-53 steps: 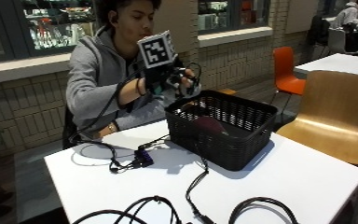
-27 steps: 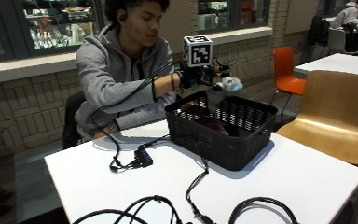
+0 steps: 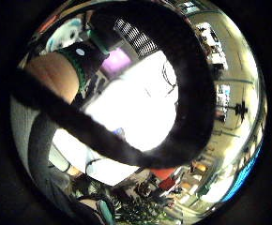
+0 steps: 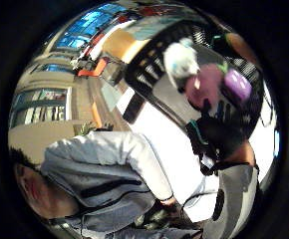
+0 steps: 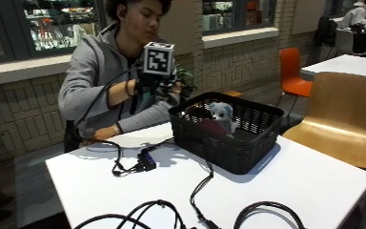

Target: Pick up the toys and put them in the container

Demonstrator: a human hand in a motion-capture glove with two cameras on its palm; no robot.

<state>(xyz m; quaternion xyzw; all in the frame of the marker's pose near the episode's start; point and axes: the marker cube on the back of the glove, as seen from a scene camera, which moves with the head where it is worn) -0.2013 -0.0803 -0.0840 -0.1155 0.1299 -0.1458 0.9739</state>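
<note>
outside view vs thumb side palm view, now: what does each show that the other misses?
Only the outside view: the gloved right hand raised beside the black basket, away from the toys, and the wooden chair. Only the thumb side palm view: a purple block and a pink toy in the basket next to the plush. Both: the basket on the white table, with a grey-white plush dog inside it.

Basket (image 5: 234, 143) on table (image 5: 310, 186), centre; plush toy (image 5: 221, 116) inside; gloved right hand (image 5: 161, 88) left of basket, above its rim; chair (image 5: 338, 119) right.
</note>
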